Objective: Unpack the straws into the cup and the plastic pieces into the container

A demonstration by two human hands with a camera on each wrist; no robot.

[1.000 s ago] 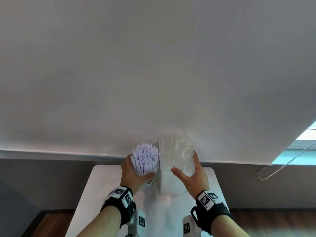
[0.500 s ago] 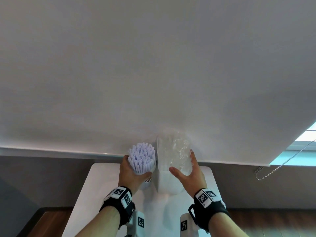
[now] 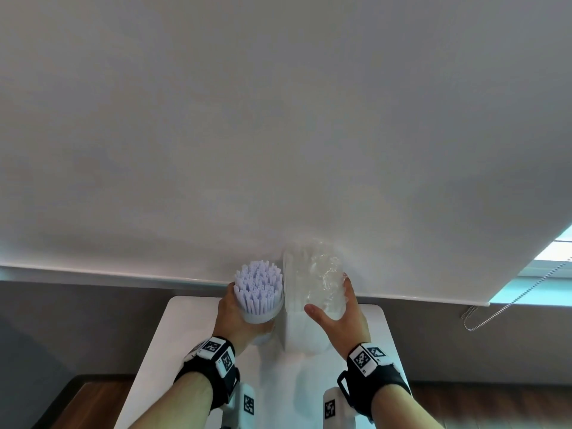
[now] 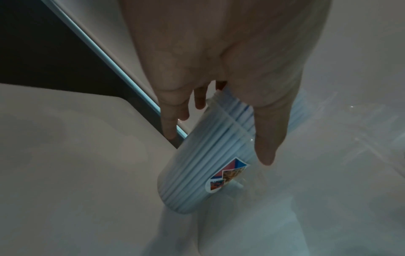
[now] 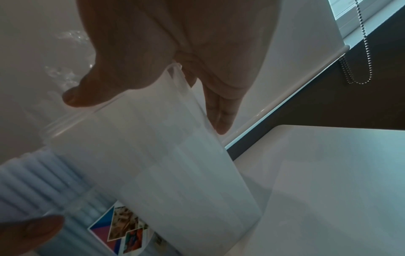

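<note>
A clear cup (image 3: 263, 315) packed with pale lilac straws (image 3: 258, 286) is at the far end of the white table (image 3: 173, 345). My left hand (image 3: 244, 308) grips it from the left; the thumb and fingers wrap its wall in the left wrist view, left hand (image 4: 219, 135). A colourful sticker (image 4: 228, 175) marks the cup. Right beside it is a tall translucent container (image 3: 297, 329) with clear plastic pieces (image 3: 323, 274) at the top. My right hand (image 3: 328, 294) holds it near the rim, thumb in front and fingers behind, right hand (image 5: 146, 112). Cup and container touch.
A white roller blind (image 3: 278, 134) fills the space behind the table, and its bottom bar (image 3: 123, 277) runs just past the cup. A bead chain (image 3: 495, 308) hangs at the right by the window. The table is narrow, with dark wall and wooden floor on both sides.
Both hands keep the same hold on the cup and the container. Only the view has shifted slightly.
</note>
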